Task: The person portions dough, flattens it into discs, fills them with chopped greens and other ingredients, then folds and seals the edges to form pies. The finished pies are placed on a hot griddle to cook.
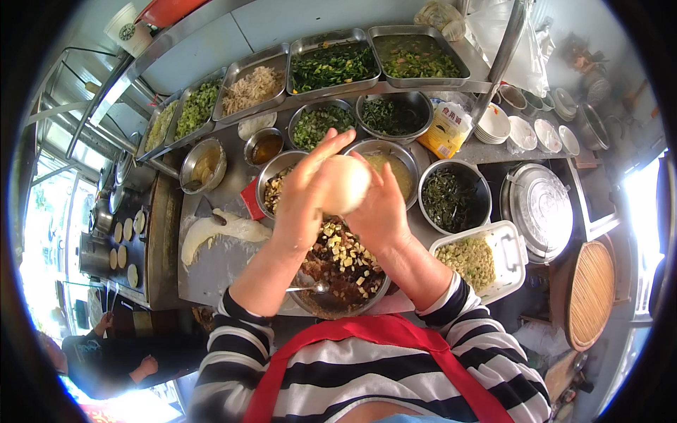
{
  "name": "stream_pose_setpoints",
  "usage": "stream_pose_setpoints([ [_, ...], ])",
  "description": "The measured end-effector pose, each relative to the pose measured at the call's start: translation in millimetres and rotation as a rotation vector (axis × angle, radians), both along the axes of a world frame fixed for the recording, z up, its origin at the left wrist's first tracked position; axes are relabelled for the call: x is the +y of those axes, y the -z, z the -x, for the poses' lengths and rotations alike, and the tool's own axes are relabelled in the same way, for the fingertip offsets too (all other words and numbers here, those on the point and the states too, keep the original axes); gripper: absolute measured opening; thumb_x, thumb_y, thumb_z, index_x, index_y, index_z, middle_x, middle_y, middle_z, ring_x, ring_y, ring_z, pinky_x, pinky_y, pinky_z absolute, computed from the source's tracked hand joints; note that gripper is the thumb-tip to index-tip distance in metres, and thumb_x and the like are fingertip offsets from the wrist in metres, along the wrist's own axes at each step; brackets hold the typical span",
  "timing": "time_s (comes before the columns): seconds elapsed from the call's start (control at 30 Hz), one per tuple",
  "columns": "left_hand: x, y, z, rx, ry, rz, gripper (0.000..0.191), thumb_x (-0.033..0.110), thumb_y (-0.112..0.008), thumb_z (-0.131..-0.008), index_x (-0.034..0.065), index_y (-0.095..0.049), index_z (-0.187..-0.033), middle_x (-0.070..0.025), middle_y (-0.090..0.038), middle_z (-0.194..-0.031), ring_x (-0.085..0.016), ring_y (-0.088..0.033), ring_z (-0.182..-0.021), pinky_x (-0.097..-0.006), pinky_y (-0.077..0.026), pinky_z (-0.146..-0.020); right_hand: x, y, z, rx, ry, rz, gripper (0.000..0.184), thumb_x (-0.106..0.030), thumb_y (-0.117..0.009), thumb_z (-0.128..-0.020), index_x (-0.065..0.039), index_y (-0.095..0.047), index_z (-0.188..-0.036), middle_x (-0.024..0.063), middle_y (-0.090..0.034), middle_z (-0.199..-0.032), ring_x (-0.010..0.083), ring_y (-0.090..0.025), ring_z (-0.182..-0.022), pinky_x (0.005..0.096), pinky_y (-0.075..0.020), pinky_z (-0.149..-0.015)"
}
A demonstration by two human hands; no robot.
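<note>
A smooth, pale ball of dough (346,184) is held up between my two hands. My left hand (304,203) cups it from the left with the fingers stretched upward, and my right hand (383,211) supports its right side. Below them stands a steel bowl (344,313) of dark brown filling (338,264) topped with pale yellow cubes. A metal spoon (319,287) rests in that bowl. On the floured worktop to the left lies a long, curved piece of dough (227,231), with a dark-handled scraper (206,209) touching its upper edge.
Behind my hands stand several steel bowls of chopped greens (455,198) and other fillings. Steel trays (333,63) line a raised shelf. A white plastic tub (510,254) sits at the right. Flat rounds (128,228) lie on a griddle at left, near another person's hand (149,365).
</note>
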State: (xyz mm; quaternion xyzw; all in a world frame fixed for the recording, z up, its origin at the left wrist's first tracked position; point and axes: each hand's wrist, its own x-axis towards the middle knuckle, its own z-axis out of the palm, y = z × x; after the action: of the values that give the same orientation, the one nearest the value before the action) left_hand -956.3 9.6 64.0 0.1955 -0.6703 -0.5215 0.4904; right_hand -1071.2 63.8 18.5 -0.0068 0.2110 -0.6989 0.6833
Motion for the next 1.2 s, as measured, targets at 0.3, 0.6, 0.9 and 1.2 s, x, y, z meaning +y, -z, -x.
stream_pose_setpoints([
  [0.3, -213.4, -30.1, 68.4, -0.937, -0.362, 0.557, 0.016, 0.022, -0.076, -0.086, 0.0089, -0.077, -0.096, -0.0102, -0.076, -0.087, -0.024, -0.073, -0.078, -0.036, -0.056, -0.072, 46.9, 5.9, 97.4, -0.34, -0.048, 0.519, 0.076, -0.066, -0.033, -0.102, -0.011, -0.038, -0.154, 0.0154, -0.033, -0.162, 0.0434, -0.017, -0.153, 0.0676, -0.0166, -0.122],
  [0.6, -293.9, -16.3, 106.2, -1.198, -0.257, 0.293, 0.032, 0.023, -0.089, -0.073, 0.0098, -0.081, -0.101, -0.0119, -0.077, -0.109, -0.025, -0.072, -0.104, -0.0396, -0.054, -0.094, 70.5, 68.3, 123.4, -0.447, 0.262, 0.066, 0.057, -0.046, -0.035, -0.108, -0.001, -0.049, -0.139, 0.0195, -0.056, -0.142, 0.0406, -0.051, -0.135, 0.0583, -0.0342, -0.118],
  [0.9, -309.2, -20.1, 69.3, -0.941, -0.277, -0.003, 0.032, 0.017, -0.091, -0.073, 0.0021, -0.076, -0.097, -0.01, -0.077, -0.098, -0.021, -0.071, -0.091, -0.0358, -0.054, -0.087, 59.4, 34.7, 130.2, -0.517, 0.17, 0.349, 0.049, -0.038, -0.036, -0.108, -0.003, -0.053, -0.137, 0.019, -0.053, -0.147, 0.0404, -0.047, -0.139, 0.0588, -0.0341, -0.118],
  [1.2, -209.6, -24.2, 77.6, -0.564, -0.045, 0.028, 0.027, 0.016, -0.081, -0.087, 0.0115, -0.072, -0.112, -0.0006, -0.074, -0.106, -0.009, -0.066, -0.095, -0.0244, -0.049, -0.08, 42.5, 45.4, 115.4, -0.555, 0.112, 0.268, 0.046, -0.035, -0.037, -0.108, -0.002, -0.052, -0.135, 0.0198, -0.055, -0.143, 0.0415, -0.048, -0.137, 0.0611, -0.0358, -0.117],
])
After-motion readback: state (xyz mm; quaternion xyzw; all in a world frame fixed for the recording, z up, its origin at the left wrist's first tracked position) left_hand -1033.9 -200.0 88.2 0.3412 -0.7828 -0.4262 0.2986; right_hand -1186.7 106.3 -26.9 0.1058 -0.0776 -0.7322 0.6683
